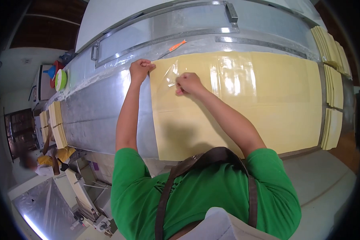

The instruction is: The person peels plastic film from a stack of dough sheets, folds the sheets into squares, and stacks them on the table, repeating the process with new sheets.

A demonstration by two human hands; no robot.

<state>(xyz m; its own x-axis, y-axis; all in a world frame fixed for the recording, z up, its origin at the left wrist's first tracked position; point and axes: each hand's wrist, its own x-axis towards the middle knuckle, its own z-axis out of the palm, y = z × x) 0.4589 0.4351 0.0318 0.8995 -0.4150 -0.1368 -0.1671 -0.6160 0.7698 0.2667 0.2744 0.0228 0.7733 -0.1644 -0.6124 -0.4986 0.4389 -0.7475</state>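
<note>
At 10 o'clock, a round green plastic bowl is seen, contents indistinct. At 11, the smooth yellow sheet, spread toward 3, is touched by the left hand, grip unclear; at 12, glossy film is pinched by the right hand.

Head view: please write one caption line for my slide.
Left hand at a corner of the yellow sheet, right hand holding clear film over it.
</note>
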